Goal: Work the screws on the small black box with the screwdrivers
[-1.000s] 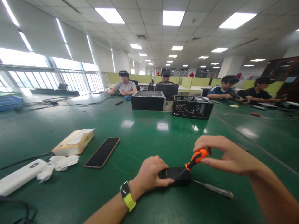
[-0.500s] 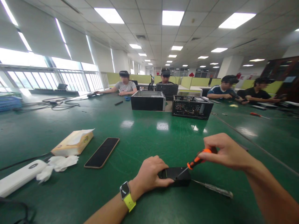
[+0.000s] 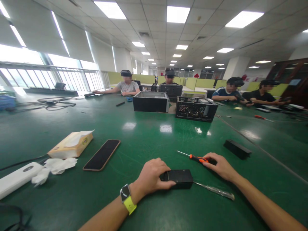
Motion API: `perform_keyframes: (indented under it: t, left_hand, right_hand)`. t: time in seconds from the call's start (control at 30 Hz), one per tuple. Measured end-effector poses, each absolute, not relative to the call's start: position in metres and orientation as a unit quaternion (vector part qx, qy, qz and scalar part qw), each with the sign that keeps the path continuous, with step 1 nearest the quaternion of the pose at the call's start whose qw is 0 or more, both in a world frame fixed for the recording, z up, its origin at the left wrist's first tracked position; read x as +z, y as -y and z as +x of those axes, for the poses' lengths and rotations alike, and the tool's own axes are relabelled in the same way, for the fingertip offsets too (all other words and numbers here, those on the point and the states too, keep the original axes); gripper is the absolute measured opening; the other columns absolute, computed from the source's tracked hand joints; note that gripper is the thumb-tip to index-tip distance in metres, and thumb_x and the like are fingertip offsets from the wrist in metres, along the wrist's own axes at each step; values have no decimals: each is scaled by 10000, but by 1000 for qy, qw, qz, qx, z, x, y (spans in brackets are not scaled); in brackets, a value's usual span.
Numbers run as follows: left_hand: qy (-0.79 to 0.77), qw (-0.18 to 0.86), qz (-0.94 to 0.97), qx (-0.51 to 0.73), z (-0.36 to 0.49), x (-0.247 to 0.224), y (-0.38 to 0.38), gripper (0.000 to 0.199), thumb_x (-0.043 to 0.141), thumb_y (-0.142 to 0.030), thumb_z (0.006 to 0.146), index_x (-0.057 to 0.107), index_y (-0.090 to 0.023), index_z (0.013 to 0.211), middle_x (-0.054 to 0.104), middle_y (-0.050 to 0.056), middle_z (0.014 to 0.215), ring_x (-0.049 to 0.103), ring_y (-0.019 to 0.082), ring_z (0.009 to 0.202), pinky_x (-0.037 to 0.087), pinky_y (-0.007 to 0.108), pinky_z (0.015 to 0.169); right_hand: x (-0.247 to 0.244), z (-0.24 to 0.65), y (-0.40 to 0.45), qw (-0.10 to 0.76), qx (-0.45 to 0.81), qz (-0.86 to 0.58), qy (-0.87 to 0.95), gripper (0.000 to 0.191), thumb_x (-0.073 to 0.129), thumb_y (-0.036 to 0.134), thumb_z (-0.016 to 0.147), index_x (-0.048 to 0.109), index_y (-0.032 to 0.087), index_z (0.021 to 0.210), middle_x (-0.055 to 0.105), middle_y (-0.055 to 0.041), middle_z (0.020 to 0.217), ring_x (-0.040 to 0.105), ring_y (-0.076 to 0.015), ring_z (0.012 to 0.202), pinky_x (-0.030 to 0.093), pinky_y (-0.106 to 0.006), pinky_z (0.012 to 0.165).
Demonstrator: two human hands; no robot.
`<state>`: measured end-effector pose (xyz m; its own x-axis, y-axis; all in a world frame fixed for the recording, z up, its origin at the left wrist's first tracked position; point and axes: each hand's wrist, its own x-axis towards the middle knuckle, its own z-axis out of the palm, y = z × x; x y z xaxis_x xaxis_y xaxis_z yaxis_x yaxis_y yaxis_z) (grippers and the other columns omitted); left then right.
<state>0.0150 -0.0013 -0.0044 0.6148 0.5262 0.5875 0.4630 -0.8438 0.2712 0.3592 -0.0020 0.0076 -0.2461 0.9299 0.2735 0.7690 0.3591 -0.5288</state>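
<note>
My left hand (image 3: 155, 175) is closed round the left end of a black box (image 3: 183, 178) that lies on the green table (image 3: 134, 205). To the right, my right hand (image 3: 220, 166) has its fingers on the handle of an orange and black screwdriver (image 3: 198, 159), low over the table, its shaft pointing left. A second screwdriver with a clear handle (image 3: 220, 192) lies with its tip at the right end of the box. Beyond my right hand rests another black block (image 3: 237, 149).
A phone (image 3: 102, 155), a tissue pack (image 3: 72, 144), crumpled tissue (image 3: 59, 165) and a white power strip (image 3: 21, 179) lie at left. Two metal cases (image 3: 151, 102) (image 3: 196, 109) stand further back. Several people sit across the table, near cables (image 3: 51, 103) and a red screwdriver (image 3: 261, 117).
The orange screwdriver has come away from the black box and gone down to the table with my right hand, its tip now pointing left. The view has shifted slightly, showing the block behind.
</note>
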Motion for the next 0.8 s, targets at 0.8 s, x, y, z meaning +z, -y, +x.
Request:
perform_keyframes:
  t: [0.8]
  left_hand:
    - [-267,45,899,343,15,-3,3,334,770,-438,749,728,-145,905,740,56,810,653,211,719,497,313,652]
  right_hand:
    - [32,351,42,117,400,-458,785,346,636,468,844,711,140,765,581,-3,652,479,-122,610,362,-237,570]
